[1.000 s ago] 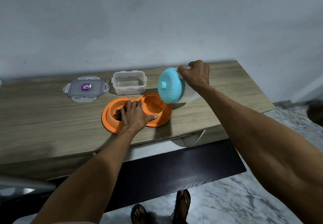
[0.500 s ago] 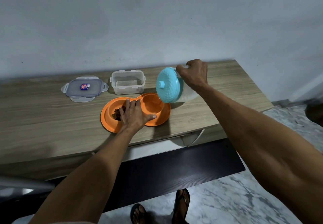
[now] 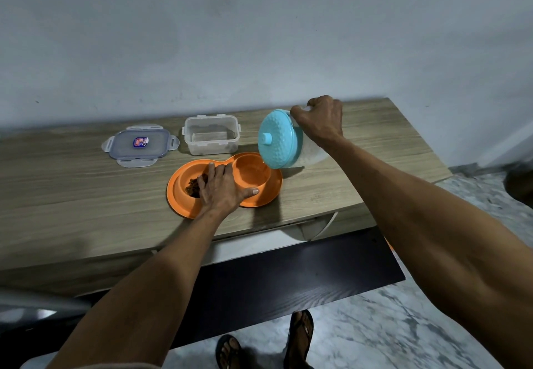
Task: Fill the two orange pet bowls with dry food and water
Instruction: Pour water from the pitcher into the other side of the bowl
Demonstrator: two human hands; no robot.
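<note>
An orange double pet bowl (image 3: 268, 195) lies on the wooden table. Its left well holds brown dry food (image 3: 192, 187); its right well (image 3: 250, 172) shows only orange, and I cannot tell if water is in it. My left hand (image 3: 222, 190) lies flat on the dish between the two wells, fingers spread. My right hand (image 3: 318, 120) grips the handle of a clear water jug with a teal lid (image 3: 278, 138). The jug is tipped on its side, lid toward the right well.
A clear plastic food container (image 3: 212, 135) stands open behind the dish, its lid (image 3: 140, 145) lying to the left. The wall rises right behind the table (image 3: 72, 195). The table's right end is near the jug. My feet in sandals show below on a marble floor.
The jug has tipped and shifted a little further left over the right well. My left hand has stayed on the dish.
</note>
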